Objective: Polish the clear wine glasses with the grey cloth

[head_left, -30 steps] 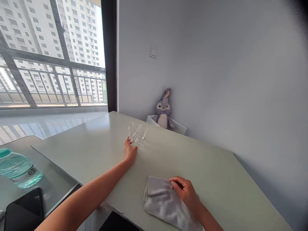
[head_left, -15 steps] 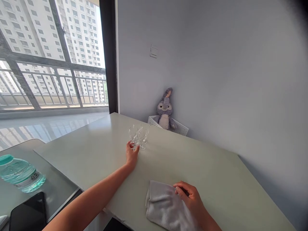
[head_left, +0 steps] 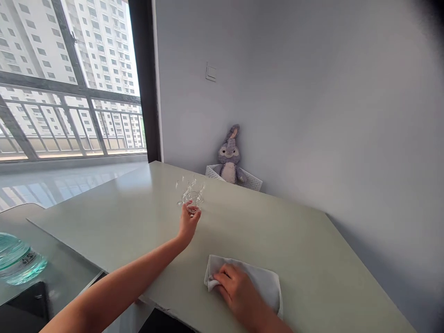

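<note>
Right hand [head_left: 239,290] at 1 o'clock, fingers flat and pressing on a gray towel [head_left: 263,284], left hand [head_left: 189,225] at 11 o'clock, fingers closed around a wine glass [head_left: 192,200], another glass [head_left: 183,184] just behind, both above a pale green table [head_left: 104,208], stuffed rabbit [head_left: 229,159] in a white basket [head_left: 251,183] farther off at 12 o'clock

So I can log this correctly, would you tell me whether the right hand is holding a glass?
No, the right hand lies on a folded grey cloth.

Stemmed glasses [head_left: 190,192] (one tilted), grey towel [head_left: 262,282].

Left forearm [head_left: 121,282] slender, bare; right hand [head_left: 237,289] bare, slim-fingered.
</note>
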A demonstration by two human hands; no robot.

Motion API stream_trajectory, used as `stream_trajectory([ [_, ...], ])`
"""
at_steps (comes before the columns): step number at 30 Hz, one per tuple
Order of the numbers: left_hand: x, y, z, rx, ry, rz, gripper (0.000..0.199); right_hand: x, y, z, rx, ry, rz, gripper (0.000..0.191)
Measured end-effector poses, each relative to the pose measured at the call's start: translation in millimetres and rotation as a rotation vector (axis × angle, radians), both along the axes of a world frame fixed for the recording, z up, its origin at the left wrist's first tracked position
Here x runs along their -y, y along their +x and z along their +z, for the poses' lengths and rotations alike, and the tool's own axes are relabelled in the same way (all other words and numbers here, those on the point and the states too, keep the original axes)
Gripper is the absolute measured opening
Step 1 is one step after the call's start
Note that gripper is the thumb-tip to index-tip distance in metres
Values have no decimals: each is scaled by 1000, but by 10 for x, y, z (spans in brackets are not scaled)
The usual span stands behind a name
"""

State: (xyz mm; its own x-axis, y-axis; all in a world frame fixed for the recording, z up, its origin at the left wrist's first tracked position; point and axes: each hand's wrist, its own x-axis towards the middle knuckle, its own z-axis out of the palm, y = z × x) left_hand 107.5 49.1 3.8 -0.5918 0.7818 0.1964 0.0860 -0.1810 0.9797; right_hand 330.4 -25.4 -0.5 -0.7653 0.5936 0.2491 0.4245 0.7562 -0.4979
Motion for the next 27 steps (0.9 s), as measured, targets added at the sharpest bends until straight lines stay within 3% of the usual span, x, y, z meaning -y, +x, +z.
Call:
stream_trajectory([
  [2, 9, 178, 55, -29, 24, -121, 47, -80, 29, 12, -171, -181, -108, 19],
  [5, -1, 442, 155, -143, 50, -220, 50, -275, 128, 41, -485, -576, -360, 30],
  [7, -10, 575, 202, -266, 52, -243, 54, -413, 226, 72, -679, -793, -485, 36],
  [10, -15, 672, 191, -434, 38, -218, 55, -556, 386, 134, -875, -943, -606, 45],
  [15, -22, 616, 20, -574, -44, -152, 53, -609, 518, 211, -1008, -924, -658, 50],
  [21, -52, 553, -78, -687, -70, -179, 53, -639, 440, 270, -1221, -807, -596, 33],
  [25, -51, 584, -110, -714, -78, -241, 53, -595, 268, 390, -1179, -738, -589, 28],
  [27, -42, 591, -116, -694, -76, -247, 54, -551, 133, 443, -1063, -674, -504, 31],
])
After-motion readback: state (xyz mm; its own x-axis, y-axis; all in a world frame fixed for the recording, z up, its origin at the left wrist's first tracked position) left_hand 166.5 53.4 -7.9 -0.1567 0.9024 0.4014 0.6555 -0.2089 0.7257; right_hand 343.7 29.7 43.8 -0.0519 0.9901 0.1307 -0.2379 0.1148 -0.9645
